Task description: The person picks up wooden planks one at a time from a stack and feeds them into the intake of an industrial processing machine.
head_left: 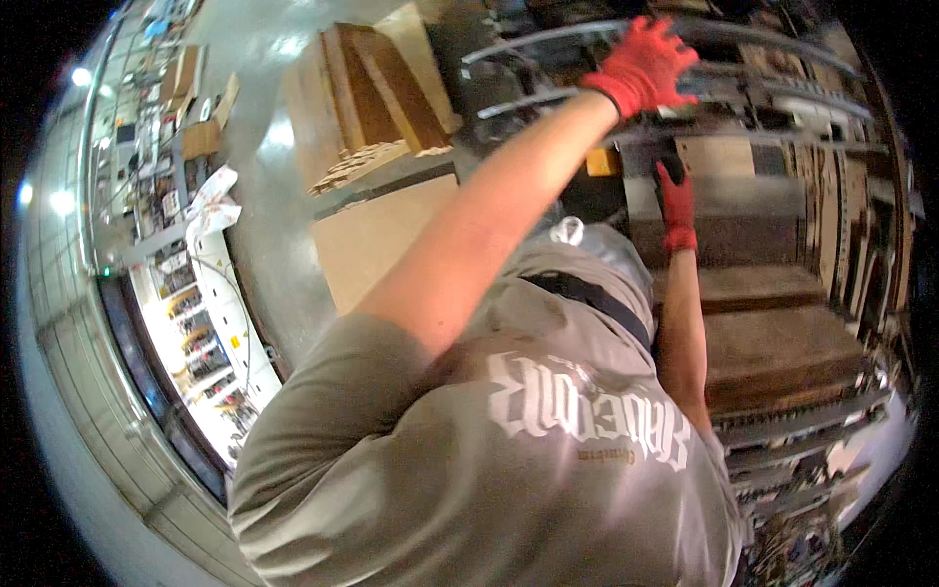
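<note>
Both my hands wear red gloves. My left hand point(649, 65) reaches out over the metal rails point(753, 88) of a rack, its fingers spread and nothing in them. Whether it touches a rail I cannot tell. Nearer to me, my right hand point(677, 207) is beside a dark grey panel point(729, 196) on the rack, thumb and fingers apart, with a black part of the glove showing. No held thing shows in it; contact with the panel is unclear. Brown boards point(773, 342) lie on the rack to the right of my right forearm.
Left of my left arm, long brown boards point(377, 88) are stacked near a pale flat board point(386, 235) above the grey floor point(254, 127). A white machine cabinet point(230, 313) stands at the far left. Upright panels point(851, 215) line the right side. A yellow piece point(603, 162) sits between my hands.
</note>
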A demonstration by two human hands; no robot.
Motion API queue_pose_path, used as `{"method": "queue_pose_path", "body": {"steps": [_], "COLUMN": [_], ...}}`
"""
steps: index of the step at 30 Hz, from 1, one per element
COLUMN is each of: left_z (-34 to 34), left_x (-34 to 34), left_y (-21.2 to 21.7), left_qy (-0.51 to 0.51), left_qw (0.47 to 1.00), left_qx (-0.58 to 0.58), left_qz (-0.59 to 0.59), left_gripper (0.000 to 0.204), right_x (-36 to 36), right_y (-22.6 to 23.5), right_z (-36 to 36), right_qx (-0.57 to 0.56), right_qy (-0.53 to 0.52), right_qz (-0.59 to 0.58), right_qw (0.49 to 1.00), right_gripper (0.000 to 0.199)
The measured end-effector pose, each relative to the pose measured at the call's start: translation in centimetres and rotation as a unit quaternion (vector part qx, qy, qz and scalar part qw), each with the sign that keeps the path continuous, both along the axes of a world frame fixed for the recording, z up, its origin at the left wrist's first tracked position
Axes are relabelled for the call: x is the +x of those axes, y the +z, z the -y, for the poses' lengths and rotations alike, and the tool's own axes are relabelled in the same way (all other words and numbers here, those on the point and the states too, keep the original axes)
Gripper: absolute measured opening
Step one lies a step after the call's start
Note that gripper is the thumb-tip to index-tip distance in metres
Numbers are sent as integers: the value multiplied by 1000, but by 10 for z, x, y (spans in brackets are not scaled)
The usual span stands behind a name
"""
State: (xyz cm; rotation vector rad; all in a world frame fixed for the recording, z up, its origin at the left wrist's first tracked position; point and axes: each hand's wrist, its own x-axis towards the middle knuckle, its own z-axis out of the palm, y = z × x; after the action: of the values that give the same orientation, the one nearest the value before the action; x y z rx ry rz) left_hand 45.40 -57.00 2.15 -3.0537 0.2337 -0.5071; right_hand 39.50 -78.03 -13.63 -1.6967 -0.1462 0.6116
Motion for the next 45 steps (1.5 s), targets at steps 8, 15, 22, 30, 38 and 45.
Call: {"method": "queue_pose_path", "body": {"steps": [8,15,22,30,38,45], "left_z": [-19,-97,-185,-335,-458,-507], "left_x": [-101,-232,-318,-453,-482,-426], "left_y": [20,-4,-123,-257,-382,-471], "left_qy": [97,215,267,516,679,765], "left_qw": [954,922,903,606,486,417], "left_qx": [-283,-299,-280,-461,-486,-448], "left_qz": [-13,124,-187,-393,-259,-201], "left_gripper": [68,71,77,82,110,109], "right_x": [-45,-40,15,20,11,6], "right_y": [132,228,209,174,177,180], "right_z": [-66,-176,-308,-320,-323,-297], "right_qx": [-45,-67,-286,-486,-450,-392], "right_qy": [35,240,398,406,371,260], "right_qz": [365,525,495,289,300,198], "right_qw": [929,814,718,718,755,860], "right_gripper": [46,48,52,40,45,56]}}
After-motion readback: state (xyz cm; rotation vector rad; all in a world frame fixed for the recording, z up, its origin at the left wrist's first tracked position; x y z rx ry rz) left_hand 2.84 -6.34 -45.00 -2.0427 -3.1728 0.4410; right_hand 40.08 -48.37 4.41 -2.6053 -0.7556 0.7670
